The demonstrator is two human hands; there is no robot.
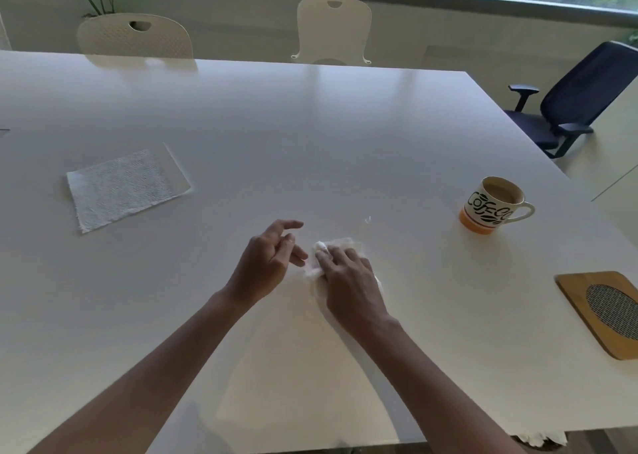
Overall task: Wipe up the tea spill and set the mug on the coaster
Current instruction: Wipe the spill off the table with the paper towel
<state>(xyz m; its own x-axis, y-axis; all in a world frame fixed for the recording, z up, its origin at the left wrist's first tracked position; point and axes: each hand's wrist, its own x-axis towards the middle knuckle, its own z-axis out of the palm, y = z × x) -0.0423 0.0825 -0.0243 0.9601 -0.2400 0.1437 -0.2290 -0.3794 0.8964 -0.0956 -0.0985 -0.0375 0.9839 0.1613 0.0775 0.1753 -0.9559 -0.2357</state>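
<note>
My right hand (348, 281) lies flat on a crumpled white paper towel (340, 243), pressing it onto the white table (310, 136) near the centre. Just left of it my left hand (271, 260) hovers with fingers apart, holding nothing. A faint wet glint (368, 219) shows on the table just beyond the towel. A cream mug (492, 207) with black lettering and an orange base stands upright to the right, filled with milky tea, handle pointing right. The wooden coaster (600, 310) with a dark mesh centre lies at the right edge, nearer than the mug.
A flat unused paper towel sheet (126, 186) lies on the left of the table. Two white chairs (333, 29) stand at the far side and a dark office chair (573, 98) at the right. More paper (542, 438) hangs at the near table edge.
</note>
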